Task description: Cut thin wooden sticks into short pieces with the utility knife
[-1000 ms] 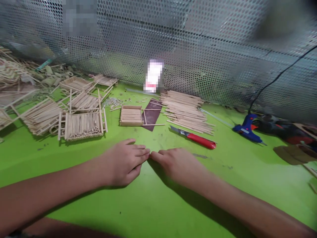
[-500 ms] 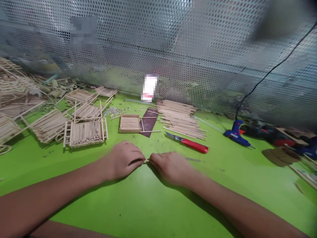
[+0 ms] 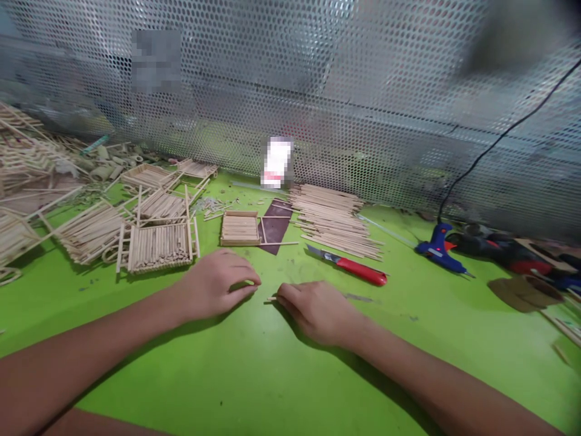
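Note:
My right hand (image 3: pixel 318 309) is closed in a pinch on a thin wooden stick; the short pale end of the stick (image 3: pixel 271 298) pokes out to the left of the fingertips, just above the green table (image 3: pixel 254 375). To its left, my left hand (image 3: pixel 218 284) holds nothing, with thumb and forefinger curved and slightly parted, a small gap from the stick's end. Beyond the hands sits a little wooden-stick tray with two long rails (image 3: pixel 240 228), partly on a dark brown board (image 3: pixel 275 233). A knife with a red handle (image 3: pixel 361 271) lies past my right hand.
A heap of thin sticks (image 3: pixel 336 218) lies at the back centre. Several small stick-built pieces, one a box full of cut sticks (image 3: pixel 160 248), crowd the left. On the right are a blue glue gun (image 3: pixel 440 251) with its cord and a brown tape roll (image 3: pixel 521 290). Perforated metal mesh (image 3: pixel 318 91) stands behind.
My left hand has let go of the stick's end and drawn back slightly left, its fingers parting. My right hand still holds the stick in nearly the same place.

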Available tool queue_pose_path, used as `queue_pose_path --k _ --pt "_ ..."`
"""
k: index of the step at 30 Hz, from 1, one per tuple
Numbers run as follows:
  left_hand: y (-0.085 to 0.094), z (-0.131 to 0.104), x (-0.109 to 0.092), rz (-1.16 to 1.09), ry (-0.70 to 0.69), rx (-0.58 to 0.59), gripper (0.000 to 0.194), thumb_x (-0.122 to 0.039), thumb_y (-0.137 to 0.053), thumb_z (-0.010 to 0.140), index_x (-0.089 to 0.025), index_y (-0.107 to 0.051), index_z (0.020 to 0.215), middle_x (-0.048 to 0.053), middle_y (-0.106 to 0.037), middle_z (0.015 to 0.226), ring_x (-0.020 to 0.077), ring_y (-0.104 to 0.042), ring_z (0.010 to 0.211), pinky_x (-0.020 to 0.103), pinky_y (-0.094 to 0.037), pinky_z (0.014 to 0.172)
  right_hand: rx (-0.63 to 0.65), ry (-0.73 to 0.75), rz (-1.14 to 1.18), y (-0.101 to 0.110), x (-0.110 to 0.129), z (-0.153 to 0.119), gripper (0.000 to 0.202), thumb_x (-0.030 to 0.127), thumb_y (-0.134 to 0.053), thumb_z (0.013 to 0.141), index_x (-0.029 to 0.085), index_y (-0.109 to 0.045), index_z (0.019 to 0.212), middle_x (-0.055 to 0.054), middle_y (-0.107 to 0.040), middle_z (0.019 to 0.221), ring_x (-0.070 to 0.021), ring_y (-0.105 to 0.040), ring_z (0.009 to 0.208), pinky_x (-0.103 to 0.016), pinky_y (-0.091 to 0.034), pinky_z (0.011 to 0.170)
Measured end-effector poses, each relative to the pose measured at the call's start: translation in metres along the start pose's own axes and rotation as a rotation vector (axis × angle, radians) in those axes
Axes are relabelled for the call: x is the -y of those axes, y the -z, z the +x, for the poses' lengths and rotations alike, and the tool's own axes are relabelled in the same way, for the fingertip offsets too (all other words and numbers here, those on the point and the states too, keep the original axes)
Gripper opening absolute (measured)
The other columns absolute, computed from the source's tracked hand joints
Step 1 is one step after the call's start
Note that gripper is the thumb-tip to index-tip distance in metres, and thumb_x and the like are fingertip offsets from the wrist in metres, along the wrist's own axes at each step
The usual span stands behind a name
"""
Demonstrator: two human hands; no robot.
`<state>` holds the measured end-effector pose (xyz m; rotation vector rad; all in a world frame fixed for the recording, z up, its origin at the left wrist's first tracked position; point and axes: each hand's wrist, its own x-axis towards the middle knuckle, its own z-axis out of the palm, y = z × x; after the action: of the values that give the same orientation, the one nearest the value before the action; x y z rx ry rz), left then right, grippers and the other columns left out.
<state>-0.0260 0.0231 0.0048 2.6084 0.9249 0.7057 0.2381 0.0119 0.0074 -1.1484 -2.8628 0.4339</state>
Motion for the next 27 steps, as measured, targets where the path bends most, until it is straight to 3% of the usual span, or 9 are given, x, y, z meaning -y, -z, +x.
queue_pose_path --k 19,23,27 --pt "0.008 0.001 0.002 0.153 -0.078 -0.020 0.016 -0.028 -0.062 0.101 -0.019 -0.075 0.104 0.004 -0.079 0.097 0.0197 -0.071 0.087 0.042 -0.052 0.095 0.016 0.004 -0.009 0.003 0.000 0.000 0.044 0.041 -0.028 0.114 0.019 -0.057 0.091 0.002 -0.059 0.066 -0.0123 -0.050 0.053 -0.026 -0.035 0.057" --pt "0.028 0.002 0.012 0.251 -0.126 -0.139 0.019 -0.019 -0.056 0.096 -0.022 -0.074 0.102 0.003 -0.078 0.093 0.0201 -0.070 0.082 0.043 -0.054 0.089 -0.003 0.014 0.007 0.001 -0.001 0.000 0.044 0.041 -0.027 0.114 0.018 -0.056 0.088 0.002 -0.056 0.064 -0.0123 -0.049 0.052 -0.026 -0.035 0.056" --pt "0.068 0.000 0.029 0.393 -0.109 -0.319 0.015 -0.020 -0.051 0.087 -0.023 -0.065 0.082 0.000 -0.066 0.069 0.0198 -0.058 0.064 0.040 -0.050 0.071 -0.020 0.031 -0.014 -0.001 -0.003 0.000 0.042 0.039 -0.030 0.113 0.019 -0.056 0.088 0.002 -0.055 0.063 -0.0121 -0.047 0.051 -0.027 -0.035 0.056"
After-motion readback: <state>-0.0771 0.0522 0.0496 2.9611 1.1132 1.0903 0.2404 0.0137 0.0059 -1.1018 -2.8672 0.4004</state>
